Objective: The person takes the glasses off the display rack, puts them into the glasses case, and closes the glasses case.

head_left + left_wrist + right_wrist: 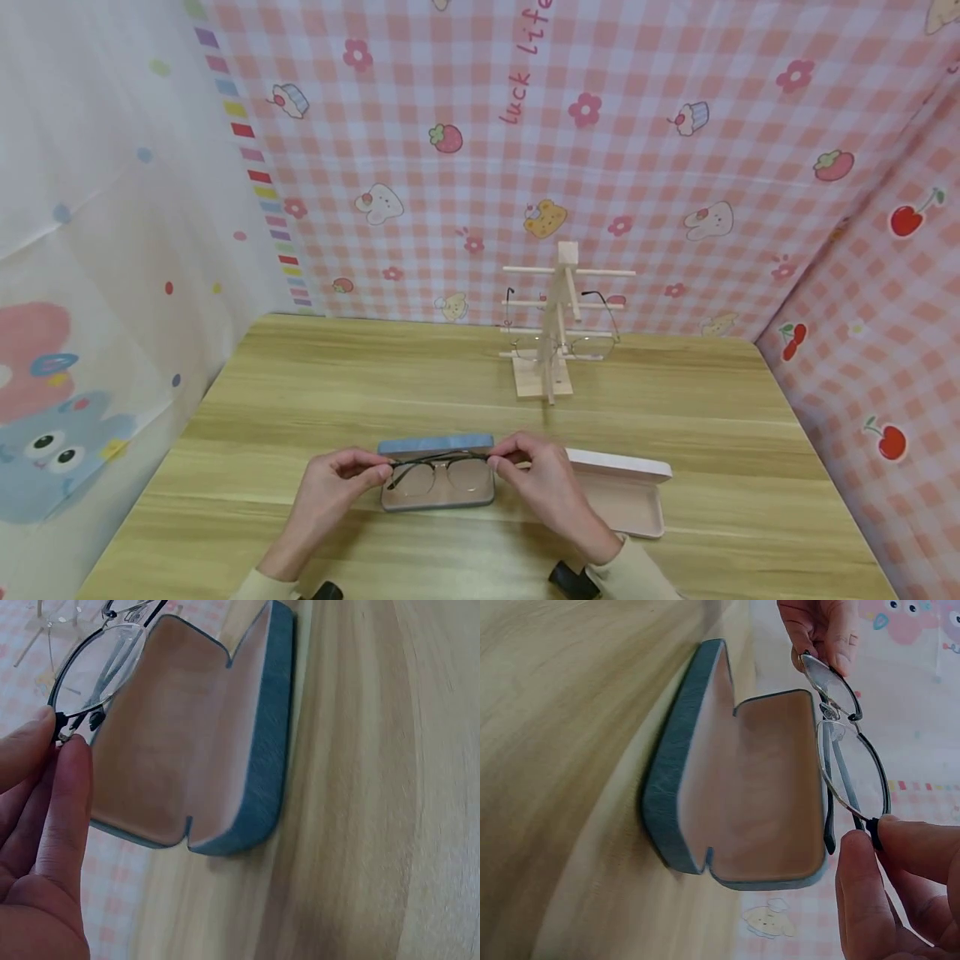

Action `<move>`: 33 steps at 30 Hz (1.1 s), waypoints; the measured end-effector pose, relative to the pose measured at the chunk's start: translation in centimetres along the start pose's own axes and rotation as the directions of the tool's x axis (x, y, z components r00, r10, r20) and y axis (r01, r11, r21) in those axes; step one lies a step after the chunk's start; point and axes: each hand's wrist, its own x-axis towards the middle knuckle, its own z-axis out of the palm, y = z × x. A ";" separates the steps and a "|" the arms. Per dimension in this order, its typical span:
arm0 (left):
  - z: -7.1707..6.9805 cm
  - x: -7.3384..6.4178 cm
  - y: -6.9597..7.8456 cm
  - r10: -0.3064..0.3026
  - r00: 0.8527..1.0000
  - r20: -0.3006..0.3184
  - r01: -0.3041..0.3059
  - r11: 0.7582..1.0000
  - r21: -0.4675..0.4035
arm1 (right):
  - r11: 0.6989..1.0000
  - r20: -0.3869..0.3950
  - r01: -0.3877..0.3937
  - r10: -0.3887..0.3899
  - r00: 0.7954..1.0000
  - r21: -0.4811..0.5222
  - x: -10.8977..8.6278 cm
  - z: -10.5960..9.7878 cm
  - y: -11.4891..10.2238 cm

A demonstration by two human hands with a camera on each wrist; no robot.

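Both hands hold one pair of dark-browed eyeglasses (448,473) between them, temples folded. The left hand (333,487) pinches one end of the frame between thumb and fingertip. At the other end, the right hand (546,483) pinches the hinge corner in the same way. Below and behind the glasses lies an opened blue eyeglass case (437,443) with a beige lining, seen closely in the left wrist view as a teal case (274,735). In the right wrist view the glasses (855,769) are held just above the case (676,772), apart from its lining.
An open white eyeglass case (626,504) lies to the right, partly behind the right hand. Farther back stands a wooden glasses rack (558,333) holding thin-rimmed glasses (592,348). Patterned cloth (465,183) hangs behind the wooden table (337,367).
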 end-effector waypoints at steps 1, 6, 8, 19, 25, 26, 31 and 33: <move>0.0 0.0 0.3 -0.009 1.000 0.005 0.009 1.000 0.019 | 1.000 0.002 0.003 -0.003 1.000 -0.003 0.0 0.1 0.2; 0.0 0.3 0.0 -0.050 0.999 0.016 0.048 0.994 0.096 | 1.000 0.005 0.023 -0.023 1.000 -0.001 0.1 0.6 0.9; 0.0 0.6 -0.7 -0.053 0.998 0.021 0.050 0.992 0.116 | 1.000 0.004 0.027 -0.027 1.000 -0.005 0.2 0.8 1.2; 0.1 1.4 -2.1 -0.054 0.998 0.040 0.045 0.981 0.191 | 0.993 -0.015 0.017 -0.019 1.000 -0.114 0.3 1.7 2.1; 0.2 1.7 -2.5 -0.057 0.998 0.033 0.048 0.975 0.218 | 0.988 -0.011 0.008 -0.009 1.000 -0.156 0.5 2.0 2.4; 0.2 1.7 -2.5 -0.057 0.998 0.032 0.048 0.973 0.224 | 0.987 -0.010 0.008 -0.010 1.000 -0.158 0.5 2.0 2.4; 0.2 1.9 -2.7 -0.050 0.998 0.024 0.042 0.967 0.251 | 0.984 0.010 0.001 0.001 1.000 -0.175 0.6 2.3 2.8; 0.2 2.0 -2.9 -0.046 0.999 0.021 0.039 0.966 0.257 | 0.983 0.021 -0.007 0.011 1.000 -0.184 0.6 2.3 2.9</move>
